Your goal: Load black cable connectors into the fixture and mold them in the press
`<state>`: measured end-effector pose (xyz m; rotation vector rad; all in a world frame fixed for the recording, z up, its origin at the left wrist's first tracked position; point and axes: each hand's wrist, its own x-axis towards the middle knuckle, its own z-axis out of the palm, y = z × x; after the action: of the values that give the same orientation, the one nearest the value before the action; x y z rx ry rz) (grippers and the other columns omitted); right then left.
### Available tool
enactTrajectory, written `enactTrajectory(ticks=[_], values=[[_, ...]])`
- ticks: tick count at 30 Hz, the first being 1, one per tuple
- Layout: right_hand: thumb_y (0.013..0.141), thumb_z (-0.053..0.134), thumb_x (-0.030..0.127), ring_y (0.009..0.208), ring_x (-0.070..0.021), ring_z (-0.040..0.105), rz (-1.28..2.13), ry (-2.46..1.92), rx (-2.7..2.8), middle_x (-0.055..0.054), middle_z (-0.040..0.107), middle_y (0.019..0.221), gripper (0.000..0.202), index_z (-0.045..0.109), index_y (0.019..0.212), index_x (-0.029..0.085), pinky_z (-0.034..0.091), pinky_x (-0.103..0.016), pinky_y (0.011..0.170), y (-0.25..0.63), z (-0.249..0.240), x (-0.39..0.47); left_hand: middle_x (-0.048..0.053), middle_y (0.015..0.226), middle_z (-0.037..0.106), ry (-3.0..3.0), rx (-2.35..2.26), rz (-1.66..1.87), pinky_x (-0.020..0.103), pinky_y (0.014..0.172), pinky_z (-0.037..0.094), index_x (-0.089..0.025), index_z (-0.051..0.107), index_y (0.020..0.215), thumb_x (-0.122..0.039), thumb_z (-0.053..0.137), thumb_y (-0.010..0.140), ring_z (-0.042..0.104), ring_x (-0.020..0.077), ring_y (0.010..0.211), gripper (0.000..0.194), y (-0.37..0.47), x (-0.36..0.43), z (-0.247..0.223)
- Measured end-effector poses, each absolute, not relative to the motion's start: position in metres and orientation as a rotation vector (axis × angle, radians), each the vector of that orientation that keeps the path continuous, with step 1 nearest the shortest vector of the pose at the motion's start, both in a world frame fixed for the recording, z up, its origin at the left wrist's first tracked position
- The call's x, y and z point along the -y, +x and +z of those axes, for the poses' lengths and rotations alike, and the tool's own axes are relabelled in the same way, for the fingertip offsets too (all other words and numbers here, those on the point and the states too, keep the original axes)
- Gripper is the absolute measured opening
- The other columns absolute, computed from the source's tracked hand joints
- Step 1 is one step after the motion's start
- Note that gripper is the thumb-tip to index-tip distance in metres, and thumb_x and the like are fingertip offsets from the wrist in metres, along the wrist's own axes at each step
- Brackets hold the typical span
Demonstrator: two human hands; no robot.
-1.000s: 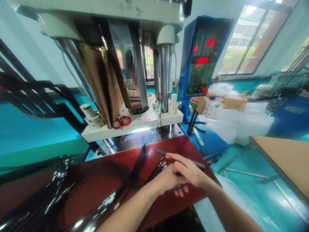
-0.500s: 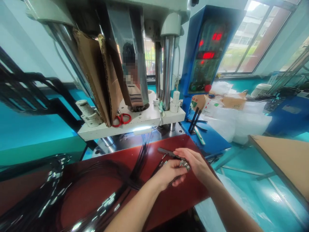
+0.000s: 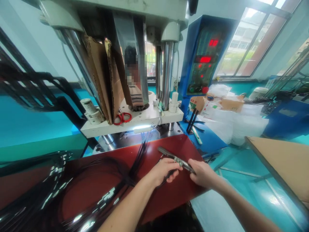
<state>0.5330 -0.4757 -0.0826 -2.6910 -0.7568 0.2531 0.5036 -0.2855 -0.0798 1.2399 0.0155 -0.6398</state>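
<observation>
Over the red-brown tabletop (image 3: 190,148), my left hand (image 3: 164,169) is closed around black cables (image 3: 167,176). Small metal connectors (image 3: 178,160) show at its fingertips, against a long narrow metal bar (image 3: 166,151). My right hand (image 3: 202,171) has its thumb and fingers wrapped round the bar's near right end. The bar slants from upper left to lower right, its far end on or just above the tabletop. Whether the connectors sit in the bar is too small to tell.
A press (image 3: 135,120) with red-handled scissors (image 3: 122,118) and cardboard (image 3: 103,80) stands behind. Bundled black cables (image 3: 106,196) cover the table's left. A blue control box (image 3: 188,58) and a blue shelf (image 3: 210,135) with tools are at right, beside white bags (image 3: 251,125).
My right hand has moved from over the connectors down and right to the bar's end, exposing more of the bar. My left hand has shifted slightly left, still holding the cables.
</observation>
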Motion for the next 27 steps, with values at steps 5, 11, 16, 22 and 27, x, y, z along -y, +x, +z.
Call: enactTrajectory(ticks=[5,11,16,22,27], values=[[0.068,0.034,0.011,0.047,-0.0097,0.047,0.415,-2.425,0.634,0.003,0.05,0.054,0.015,0.048,0.07,0.018,0.031,-0.019,0.042,0.529,-0.091,0.481,-0.005,0.047,0.041,1.359,0.007,-0.564,0.018,0.036,0.019,-0.015,0.046,0.063,-0.031,0.061,0.062,0.032,0.0037,0.037,0.022,0.5,0.289,-0.077],[0.085,0.035,0.042,0.025,-0.008,0.03,0.372,-1.548,0.156,0.011,0.038,0.039,0.045,0.037,0.121,0.014,0.025,-0.018,0.026,0.502,-0.098,0.458,-0.008,0.048,0.035,1.672,0.03,-0.31,0.018,0.041,0.019,-0.015,0.045,0.062,-0.025,0.053,0.066,0.026,0.0029,0.04,0.013,0.495,0.304,-0.084],[0.085,0.035,0.047,0.025,-0.0078,0.029,0.283,-1.501,0.092,0.01,0.036,0.034,0.052,0.043,0.121,0.011,0.025,-0.017,0.025,0.498,-0.097,0.438,-0.006,0.051,0.038,1.737,0.077,-0.258,0.019,0.047,0.023,-0.015,0.045,0.06,-0.022,0.051,0.067,0.031,0.0054,0.048,0.011,0.497,0.306,-0.09],[0.086,0.036,0.045,0.027,-0.0071,0.03,0.185,-1.609,0.1,0.01,0.036,0.036,0.053,0.042,0.125,0.01,0.025,-0.017,0.027,0.496,-0.099,0.432,-0.005,0.052,0.038,1.771,0.086,-0.232,0.02,0.05,0.024,-0.015,0.044,0.055,-0.019,0.049,0.064,0.032,0.0073,0.052,0.011,0.499,0.305,-0.093],[0.087,0.035,0.043,0.029,-0.0073,0.032,0.133,-1.687,0.089,0.009,0.037,0.038,0.051,0.041,0.127,0.012,0.027,-0.017,0.028,0.493,-0.102,0.43,-0.004,0.052,0.043,1.741,0.092,-0.222,0.02,0.052,0.027,-0.015,0.047,0.055,-0.018,0.049,0.063,0.037,0.0086,0.053,0.009,0.499,0.305,-0.094]])
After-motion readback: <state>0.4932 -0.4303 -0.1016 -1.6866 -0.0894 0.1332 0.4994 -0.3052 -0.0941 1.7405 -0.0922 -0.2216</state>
